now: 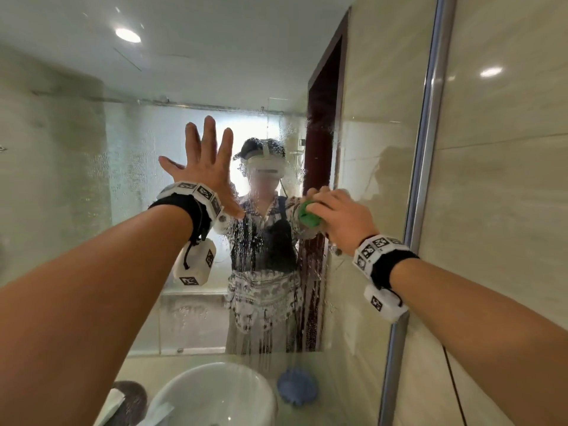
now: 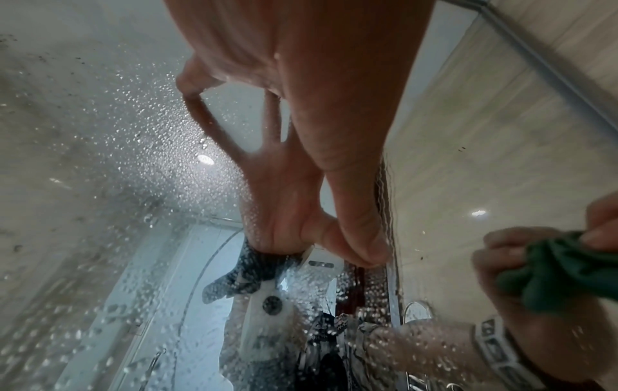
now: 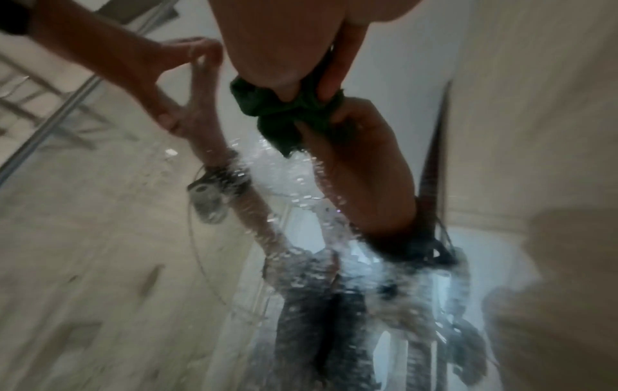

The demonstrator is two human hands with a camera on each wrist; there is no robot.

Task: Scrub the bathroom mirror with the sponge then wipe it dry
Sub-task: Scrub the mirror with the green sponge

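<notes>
Hands at the wet, droplet-covered bathroom mirror (image 1: 129, 186), green sponge against the glass.

Left hand (image 1: 204, 167) is spread wide, fingers straight, fingertips (image 2: 369, 255) touching the glass. Right hand (image 1: 339, 218) curls round the crumpled green sponge (image 1: 308, 214) and presses it on the mirror near the metal frame edge (image 1: 430, 142), where water runs down. Below sit a white round basin (image 1: 215, 395) and a blue scalloped pad (image 1: 296, 386).

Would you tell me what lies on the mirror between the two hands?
Only wet glass: the mirror between the left hand and the right hand gripping the sponge shows droplets and runs, head view.
</notes>
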